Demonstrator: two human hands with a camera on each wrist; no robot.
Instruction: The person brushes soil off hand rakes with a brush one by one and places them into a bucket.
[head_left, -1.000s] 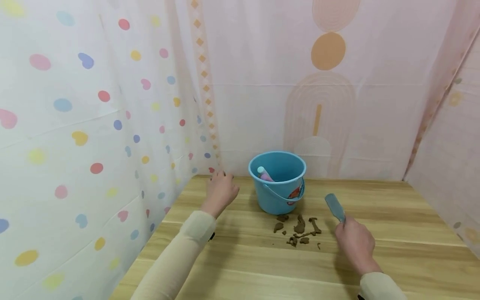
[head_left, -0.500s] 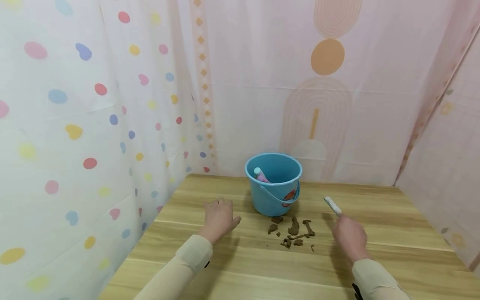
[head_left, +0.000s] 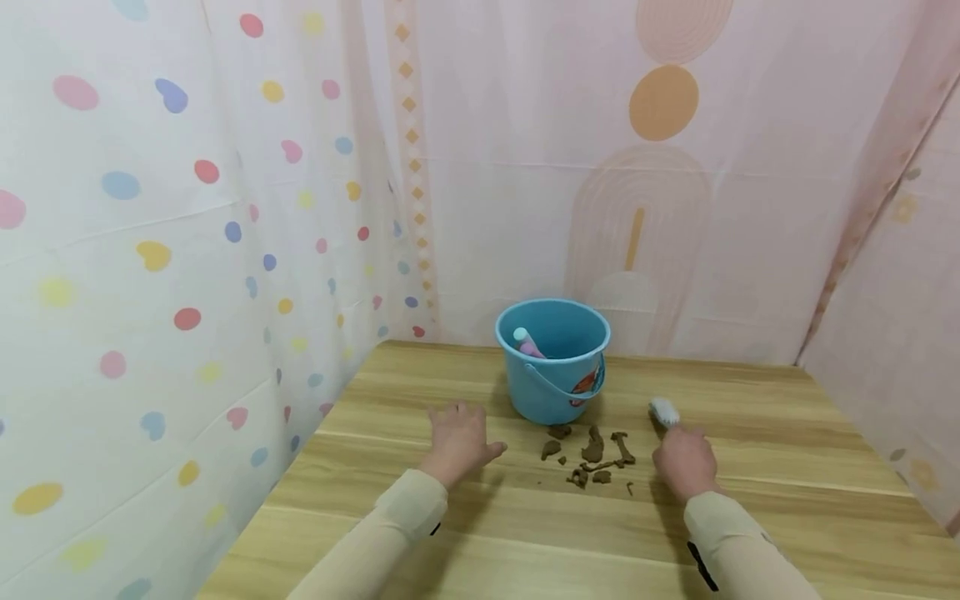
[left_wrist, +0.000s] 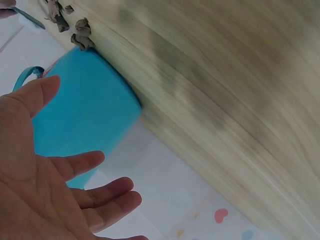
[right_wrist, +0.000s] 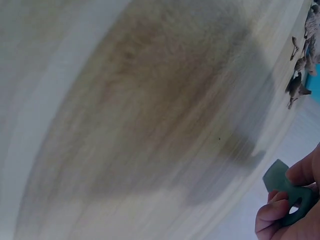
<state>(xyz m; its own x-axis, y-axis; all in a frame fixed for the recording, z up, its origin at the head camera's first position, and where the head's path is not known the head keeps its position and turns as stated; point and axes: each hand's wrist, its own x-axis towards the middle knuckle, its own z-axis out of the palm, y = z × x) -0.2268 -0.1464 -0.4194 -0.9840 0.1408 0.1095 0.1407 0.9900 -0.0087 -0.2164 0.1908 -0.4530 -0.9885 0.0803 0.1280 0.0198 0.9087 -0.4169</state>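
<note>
In the head view my right hand (head_left: pixel 686 462) grips the handle of a brush with white bristles (head_left: pixel 663 412). The right wrist view shows my thumb and fingers around the brush's green handle (right_wrist: pixel 276 172), which has a hole at its end. To the left, my left hand (head_left: pixel 459 442) holds nothing, its fingers spread above the table; the left wrist view shows the palm (left_wrist: pixel 30 200) and loose fingers beside the bucket. Between my hands lie several brown, crumpled pieces (head_left: pixel 593 447), whose material I cannot tell. A blue bucket (head_left: pixel 551 392) stands just behind them.
The wooden table (head_left: pixel 517 542) reaches to patterned curtains (head_left: pixel 480 208) at the back and sides. Inside the bucket leans a purple item with a pale, rounded tip (head_left: pixel 522 338). The bucket's handle (head_left: pixel 558 393) hangs down its front.
My left hand has come nearer and slightly right, its fingers spreading. My right hand has turned the brush from its smooth grey-green back to the bristle side and lowered it a little.
</note>
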